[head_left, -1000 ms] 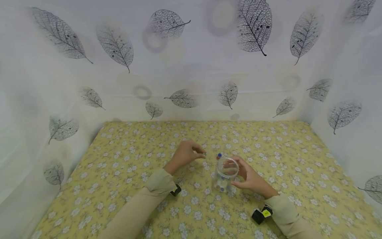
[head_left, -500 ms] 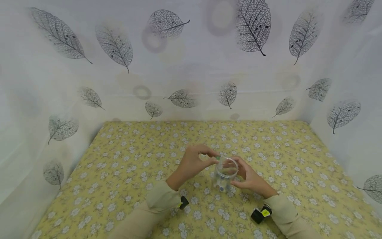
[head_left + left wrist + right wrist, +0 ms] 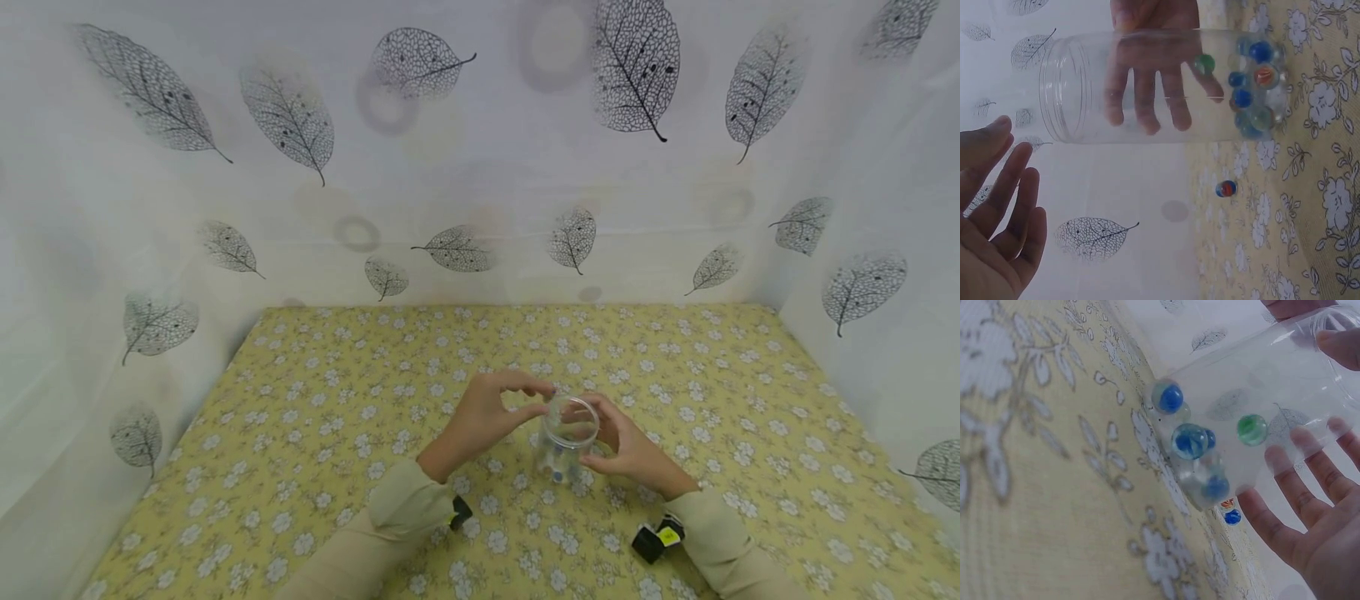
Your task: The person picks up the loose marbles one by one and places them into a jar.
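Note:
My right hand (image 3: 618, 442) grips a clear, lidless plastic jar (image 3: 568, 437) round its side, the jar standing upright on the flowered cloth. Several marbles, among them a blue marble (image 3: 1260, 51) and an orange-swirled marble (image 3: 1264, 76), lie at its bottom. A green marble (image 3: 1252, 429) is in mid-air inside the jar, above the others. Beside the mouth, my left hand (image 3: 491, 412) has its thumb and fingers spread apart, with nothing between them. Outside the jar, a blue marble (image 3: 1232, 517) and an orange marble (image 3: 1229, 504) sit close together on the cloth.
Yellow cloth (image 3: 337, 442) with white flowers covers the table. A white leaf-print curtain (image 3: 480, 175) hangs behind it and along both sides. Each wrist wears a black camera, such as the right wrist's camera (image 3: 649, 542).
My left hand has moved right to the jar's mouth and let go of the green marble, which is now inside the jar. The right hand and jar have stayed in place.

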`<state>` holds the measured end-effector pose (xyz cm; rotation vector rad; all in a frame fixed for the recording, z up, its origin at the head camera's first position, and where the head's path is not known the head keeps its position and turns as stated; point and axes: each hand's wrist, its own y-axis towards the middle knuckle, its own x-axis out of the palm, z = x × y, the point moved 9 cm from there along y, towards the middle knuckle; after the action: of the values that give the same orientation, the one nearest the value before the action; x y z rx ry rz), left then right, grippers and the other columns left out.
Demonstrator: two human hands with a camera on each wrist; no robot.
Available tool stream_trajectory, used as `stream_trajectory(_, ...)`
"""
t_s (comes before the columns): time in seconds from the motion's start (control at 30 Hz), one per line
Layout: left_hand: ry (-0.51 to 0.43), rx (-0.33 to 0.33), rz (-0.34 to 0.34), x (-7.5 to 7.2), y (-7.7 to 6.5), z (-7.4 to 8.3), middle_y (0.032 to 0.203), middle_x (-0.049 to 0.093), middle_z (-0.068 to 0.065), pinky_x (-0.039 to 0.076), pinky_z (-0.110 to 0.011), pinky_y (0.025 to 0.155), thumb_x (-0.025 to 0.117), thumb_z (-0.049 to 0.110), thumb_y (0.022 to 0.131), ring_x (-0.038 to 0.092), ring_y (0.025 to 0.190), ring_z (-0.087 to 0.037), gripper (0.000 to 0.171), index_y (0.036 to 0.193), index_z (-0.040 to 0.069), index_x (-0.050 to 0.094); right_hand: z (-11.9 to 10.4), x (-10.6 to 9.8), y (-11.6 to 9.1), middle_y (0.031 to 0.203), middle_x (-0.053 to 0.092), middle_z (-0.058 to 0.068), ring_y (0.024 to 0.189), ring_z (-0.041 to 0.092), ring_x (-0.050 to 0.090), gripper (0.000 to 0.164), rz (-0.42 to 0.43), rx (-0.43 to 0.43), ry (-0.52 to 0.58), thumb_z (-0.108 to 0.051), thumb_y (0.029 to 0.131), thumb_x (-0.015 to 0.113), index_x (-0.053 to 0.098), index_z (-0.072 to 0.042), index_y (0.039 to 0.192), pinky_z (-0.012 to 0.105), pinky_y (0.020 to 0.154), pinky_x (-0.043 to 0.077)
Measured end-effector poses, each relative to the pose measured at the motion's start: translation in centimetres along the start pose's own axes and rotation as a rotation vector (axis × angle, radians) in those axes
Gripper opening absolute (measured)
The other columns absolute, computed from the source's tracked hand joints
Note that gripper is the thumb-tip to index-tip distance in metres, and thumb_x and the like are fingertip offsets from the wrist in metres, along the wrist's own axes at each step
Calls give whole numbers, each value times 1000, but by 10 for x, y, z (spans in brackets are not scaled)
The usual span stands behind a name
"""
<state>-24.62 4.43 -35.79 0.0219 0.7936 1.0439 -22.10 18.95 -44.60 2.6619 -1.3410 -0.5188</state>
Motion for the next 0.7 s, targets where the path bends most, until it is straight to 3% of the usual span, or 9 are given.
stream_trajectory(0.13, 30, -62, 10, -4, 8, -15, 103, 72, 1, 52, -34, 86, 68, 20, 87, 65, 91, -13, 21, 107, 15, 71, -1, 0, 0, 132, 34, 34, 124, 17, 49, 63, 3, -16, -16, 9, 88, 56, 20, 10, 139, 27, 96, 48)
stream_trajectory(0.23, 95, -121, -25, -2, 17, -33, 101, 72, 2, 53, -34, 84, 65, 24, 89, 65, 89, -11, 20, 106, 16, 72, 0, 0, -1, 133, 35, 32, 125, 18, 49, 63, 5, -7, -12, 8, 88, 57, 22, 7, 140, 27, 96, 48)
stream_trajectory(0.43, 295, -198, -214, 23, 32, -67, 100, 71, 5, 51, -27, 79, 64, 29, 90, 62, 89, -9, 20, 104, 18, 72, 1, 0, 0, 134, 34, 32, 127, 23, 47, 61, 11, 21, 21, 8, 87, 58, 26, 3, 139, 27, 96, 48)
stream_trajectory(0.53, 410, -168, -317, 39, 39, -75, 102, 71, 5, 51, -23, 79, 66, 27, 88, 63, 91, -9, 18, 102, 18, 73, 1, 0, 0, 134, 34, 32, 127, 22, 47, 61, 8, 17, 17, 8, 87, 57, 26, 3, 139, 25, 95, 48)
stream_trajectory(0.7, 558, -30, -436, 65, 50, -73, 99, 72, 7, 52, -22, 82, 71, 23, 84, 66, 92, -10, 12, 94, 19, 74, 0, 0, -1, 133, 35, 33, 126, 26, 48, 61, 2, 0, 5, 11, 86, 57, 26, 4, 138, 29, 97, 48)
